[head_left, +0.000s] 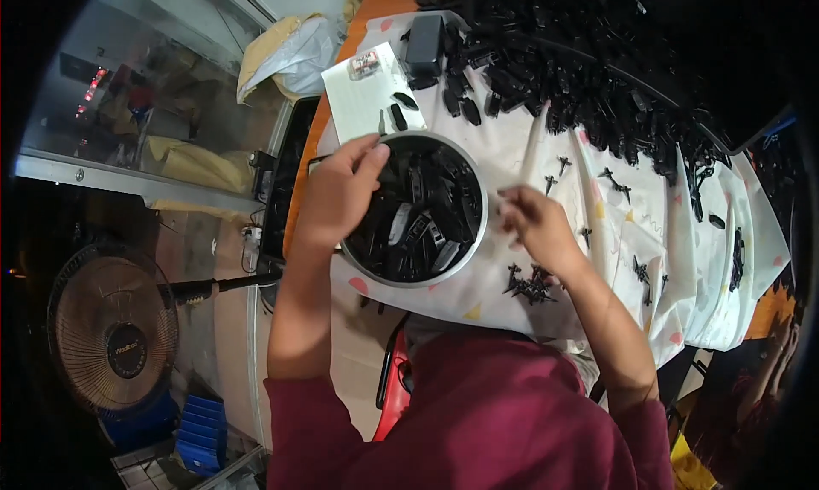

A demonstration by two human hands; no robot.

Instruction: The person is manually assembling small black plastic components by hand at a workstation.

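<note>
A round metal pot (484,208) with a silvery rim stands at the near left edge of the table. It holds a heap of black plastic parts (418,208), a few with grey faces. My left hand (337,196) is closed on the pot's left rim, thumb on top; some of its fingers are hidden. Just right of the pot, above the cloth, is my right hand (537,226). Its fingers are bent and smeared by motion, so I cannot see whether anything is between them. Below that hand lies a small pile of black branching pieces (531,285).
A patterned white cloth (503,157) covers the table, wrinkled toward the right. Many black parts (554,72) heap along the far side, near a black box (424,46). White paper (354,102) lies behind the pot. A fan (115,332) stands left; another person's hands (772,362) show far right.
</note>
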